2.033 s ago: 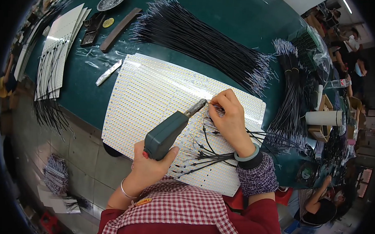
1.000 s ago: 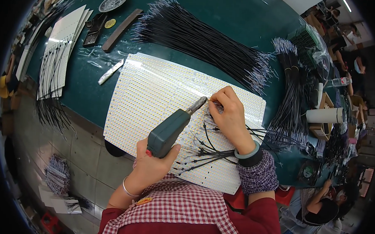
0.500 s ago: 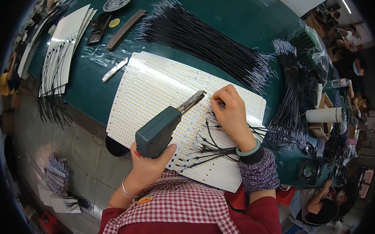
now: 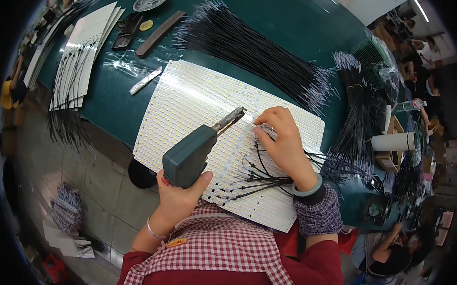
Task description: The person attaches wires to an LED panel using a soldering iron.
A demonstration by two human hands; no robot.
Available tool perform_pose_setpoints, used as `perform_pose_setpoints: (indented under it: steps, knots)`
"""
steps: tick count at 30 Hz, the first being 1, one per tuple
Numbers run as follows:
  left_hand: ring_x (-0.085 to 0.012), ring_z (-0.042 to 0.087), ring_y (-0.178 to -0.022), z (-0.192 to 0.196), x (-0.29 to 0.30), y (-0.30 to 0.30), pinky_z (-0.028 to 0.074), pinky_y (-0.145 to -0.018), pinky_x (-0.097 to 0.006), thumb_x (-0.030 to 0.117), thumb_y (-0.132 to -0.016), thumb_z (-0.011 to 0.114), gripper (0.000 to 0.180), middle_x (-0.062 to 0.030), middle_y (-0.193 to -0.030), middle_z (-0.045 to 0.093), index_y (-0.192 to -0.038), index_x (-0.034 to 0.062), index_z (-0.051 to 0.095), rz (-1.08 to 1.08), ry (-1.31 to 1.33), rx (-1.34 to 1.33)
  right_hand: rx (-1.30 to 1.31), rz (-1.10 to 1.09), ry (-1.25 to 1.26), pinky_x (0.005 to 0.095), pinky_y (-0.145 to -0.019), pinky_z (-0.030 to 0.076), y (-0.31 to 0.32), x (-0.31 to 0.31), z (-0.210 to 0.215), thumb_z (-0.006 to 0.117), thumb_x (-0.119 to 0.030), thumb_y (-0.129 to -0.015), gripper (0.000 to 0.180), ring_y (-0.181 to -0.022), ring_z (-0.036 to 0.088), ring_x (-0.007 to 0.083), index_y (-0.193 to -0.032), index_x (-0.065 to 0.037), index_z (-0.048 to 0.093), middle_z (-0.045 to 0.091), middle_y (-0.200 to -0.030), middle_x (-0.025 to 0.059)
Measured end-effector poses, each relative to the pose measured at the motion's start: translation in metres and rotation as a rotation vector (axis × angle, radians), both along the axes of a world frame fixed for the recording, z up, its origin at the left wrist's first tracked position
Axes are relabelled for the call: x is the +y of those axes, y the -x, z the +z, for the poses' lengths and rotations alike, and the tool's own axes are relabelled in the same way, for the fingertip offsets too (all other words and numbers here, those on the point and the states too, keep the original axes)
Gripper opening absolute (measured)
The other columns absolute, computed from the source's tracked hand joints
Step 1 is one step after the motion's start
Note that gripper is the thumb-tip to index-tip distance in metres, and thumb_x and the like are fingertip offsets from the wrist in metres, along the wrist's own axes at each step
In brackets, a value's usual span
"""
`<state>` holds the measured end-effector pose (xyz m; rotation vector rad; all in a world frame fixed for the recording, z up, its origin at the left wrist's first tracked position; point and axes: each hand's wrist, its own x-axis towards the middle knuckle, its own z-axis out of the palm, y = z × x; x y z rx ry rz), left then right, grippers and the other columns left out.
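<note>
Here, one soldering gun (image 4: 189, 156) in left grip (image 4: 179, 203).

On the table (image 4: 295, 23), 1 wire bundle (image 4: 252, 57) lies behind the boards (image 4: 184, 115), 1 bundle (image 4: 354, 117) right; left, a knife (image 4: 146, 81), with a dish (image 4: 150, 1) behind.

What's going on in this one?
A person's left hand grips a dark green gun-shaped tool, its metal tip over dotted white boards. The right hand is bent over the boards near that tip, beside black cables with thin ends; whether it pinches one is unclear.
</note>
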<state>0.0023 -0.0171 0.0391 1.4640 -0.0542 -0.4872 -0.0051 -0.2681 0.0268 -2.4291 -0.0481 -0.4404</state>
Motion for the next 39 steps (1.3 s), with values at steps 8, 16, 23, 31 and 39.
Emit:
perform_pose_setpoints:
  steps: [8,16,23,31,39]
  knots:
    - [-0.0068,0.054,-0.056,-0.007,0.001,0.001,0.042,-0.046,-0.020,-0.003,-0.076,0.071,0.033,-0.0068,-0.088,0.065,-0.107,-0.0034,0.061,0.035,0.009,-0.107,0.020,-0.093,0.132,0.0381,-0.078,0.043,0.003,-0.004,-0.010,0.064,0.002,-0.075,0.015,-0.090,0.053,0.0303,-0.085,-0.001,0.054,0.055,-0.091,0.0120]
    - [-0.0088,0.060,-0.077,-0.003,0.000,0.002,0.048,-0.068,-0.024,0.004,-0.076,0.075,0.027,-0.0041,-0.091,0.066,-0.100,-0.0014,0.063,0.024,-0.011,-0.023,-0.050,-0.032,-0.060,0.0363,-0.078,0.044,0.003,-0.002,-0.015,0.065,0.003,-0.074,0.016,-0.091,0.053,0.0299,-0.086,-0.001,0.055,0.054,-0.096,0.0124]
    - [-0.0087,0.060,-0.076,-0.005,0.000,0.002,0.048,-0.067,-0.024,0.004,-0.076,0.074,0.025,-0.0039,-0.089,0.066,-0.098,-0.0014,0.063,0.029,-0.023,-0.027,-0.073,-0.050,-0.062,0.0357,-0.074,0.046,0.004,0.000,-0.015,0.066,0.001,-0.075,0.012,-0.088,0.054,0.0294,-0.083,0.000,0.057,0.053,-0.096,0.0123]
    - [-0.0109,0.060,-0.077,-0.009,0.000,0.006,0.038,-0.079,-0.028,0.019,-0.078,0.076,0.022,0.0007,-0.088,0.065,-0.095,0.0076,0.067,-0.133,-0.164,0.001,0.015,-0.121,0.070,0.0357,-0.072,0.045,0.001,0.009,-0.014,0.066,0.002,-0.074,0.010,-0.085,0.054,0.0298,-0.081,0.000,0.058,0.050,-0.092,0.0134]
    - [-0.0120,0.060,-0.078,-0.011,-0.001,0.006,0.034,-0.083,-0.028,0.020,-0.081,0.073,0.021,0.0015,-0.089,0.064,-0.097,0.0109,0.066,-0.118,-0.161,0.022,-0.020,-0.131,0.023,0.0350,-0.066,0.046,0.006,0.007,-0.016,0.065,0.001,-0.077,0.010,-0.080,0.055,0.0279,-0.085,-0.001,0.059,0.051,-0.090,0.0125]
